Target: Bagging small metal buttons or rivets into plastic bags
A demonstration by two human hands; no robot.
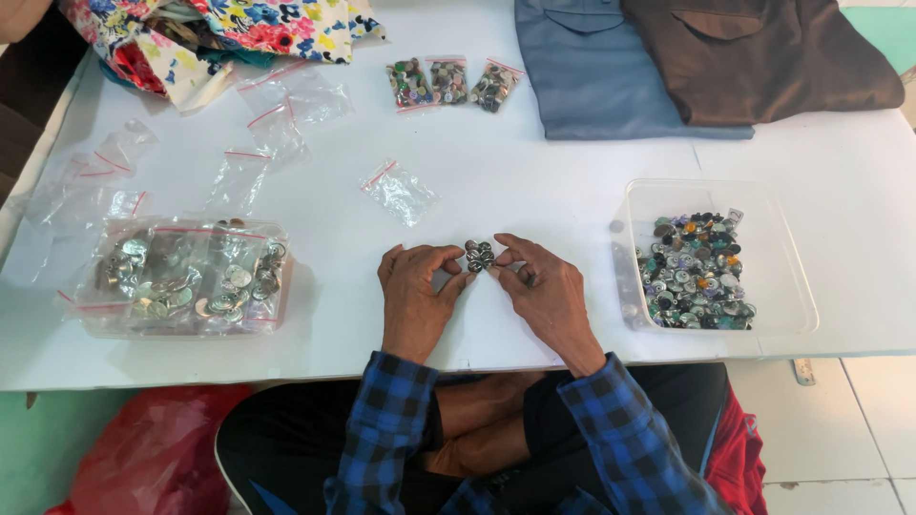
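My left hand (pixel 417 291) and my right hand (pixel 544 286) rest on the white table (pixel 534 181), fingertips meeting around a small cluster of metal buttons (pixel 478 256) lying on the tabletop. Both hands pinch at this cluster from either side. A clear plastic tub (pixel 792 286) with several loose mixed buttons (pixel 695 272) sits just right of my right hand. An empty small zip bag (pixel 399 191) lies just beyond the cluster.
A clear tray (pixel 181 278) of bagged buttons sits at left, with several empty zip bags (pixel 258 124) beyond it. Three filled button bags (pixel 450 82) lie at the far middle. Folded blue (pixel 592 76) and brown (pixel 763 57) garments and floral fabric (pixel 239 29) lie at the back.
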